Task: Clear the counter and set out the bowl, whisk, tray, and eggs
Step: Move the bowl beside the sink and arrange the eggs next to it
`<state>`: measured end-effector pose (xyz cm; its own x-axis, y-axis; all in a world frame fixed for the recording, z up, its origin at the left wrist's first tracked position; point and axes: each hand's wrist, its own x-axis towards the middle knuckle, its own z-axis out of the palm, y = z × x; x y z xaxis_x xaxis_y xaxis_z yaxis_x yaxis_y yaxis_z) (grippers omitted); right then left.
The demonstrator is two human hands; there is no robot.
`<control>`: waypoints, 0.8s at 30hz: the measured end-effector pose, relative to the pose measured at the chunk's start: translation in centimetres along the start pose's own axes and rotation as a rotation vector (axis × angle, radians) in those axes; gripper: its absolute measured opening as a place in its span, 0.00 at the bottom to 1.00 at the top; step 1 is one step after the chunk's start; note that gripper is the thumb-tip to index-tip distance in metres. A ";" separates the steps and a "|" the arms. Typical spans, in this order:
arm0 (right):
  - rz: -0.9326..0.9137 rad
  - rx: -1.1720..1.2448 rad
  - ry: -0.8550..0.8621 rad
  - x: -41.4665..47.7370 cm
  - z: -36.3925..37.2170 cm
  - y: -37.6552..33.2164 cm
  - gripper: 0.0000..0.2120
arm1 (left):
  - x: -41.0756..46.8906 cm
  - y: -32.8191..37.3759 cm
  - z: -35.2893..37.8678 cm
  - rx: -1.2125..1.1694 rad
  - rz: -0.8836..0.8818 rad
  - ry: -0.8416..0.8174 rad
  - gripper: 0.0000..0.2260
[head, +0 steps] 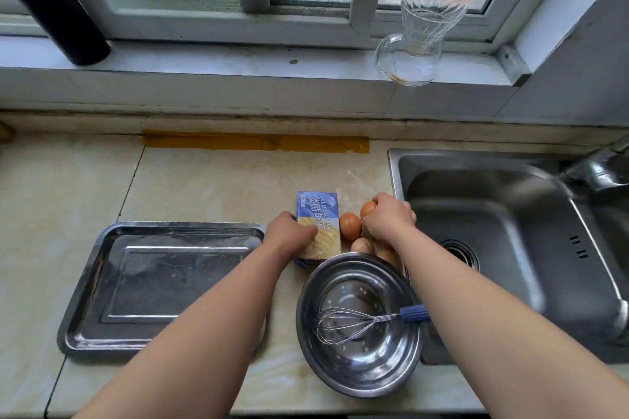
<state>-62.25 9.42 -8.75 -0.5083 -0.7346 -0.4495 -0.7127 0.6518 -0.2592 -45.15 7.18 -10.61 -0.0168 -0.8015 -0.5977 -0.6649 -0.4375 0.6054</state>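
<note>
Left grip [289, 235]: one, closed round the left edge of the butter box.
Right grip [388, 218]: one, fingers curled down over the held egg [368, 209].
Butter box [318, 224]: one, blue and yellow, lying flat on the bench [204, 187] between my two grips.
Eggs [350, 224]: I count four. One is under the right grip, one just left of it and touching the box's right side, and a paler one and a partly hidden one lie on the near side below the right wrist. I cannot tell whether the grip hides more.
Bowl [374, 374]: one, steel, on the near side of both grips, under my right forearm.
Whisk [354, 321]: one, wires lying in the bowl, blue handle resting on its right rim.
Tray [170, 282]: one, steel, flat, left of the left grip, its right edge just beside my left forearm.
Sink [493, 214]: one, its left rim just right of the right grip.
Edges: the bowl sits close to the bench's front edge, and its right rim lies near the sink's corner.
Open room: bare bench shows beyond both grips as far as the yellow tape strip [255, 141], and also left of the tray.
Sill: one glass carafe [418, 41], well beyond the right grip.
</note>
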 end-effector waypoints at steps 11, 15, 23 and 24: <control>0.004 0.025 -0.042 -0.3 -0.2 0.2 0.18 | 0.4 0.0 0.2 0.109 0.045 -0.012 0.16; 0.003 0.016 -0.041 -0.5 -0.1 0.1 0.18 | 0.4 0.0 0.3 0.138 0.038 0.007 0.16; 0.012 0.033 -0.023 -1.3 -0.5 0.0 0.21 | -0.1 -0.5 0.2 0.139 0.053 0.028 0.17; 0.014 0.037 -0.025 -1.4 -0.5 0.0 0.21 | -0.2 -0.5 0.2 0.141 0.055 0.033 0.18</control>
<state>-61.78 10.37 -7.70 -0.5060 -0.7206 -0.4741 -0.6869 0.6690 -0.2838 -44.97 7.66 -10.95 -0.0330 -0.8367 -0.5467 -0.7620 -0.3329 0.5555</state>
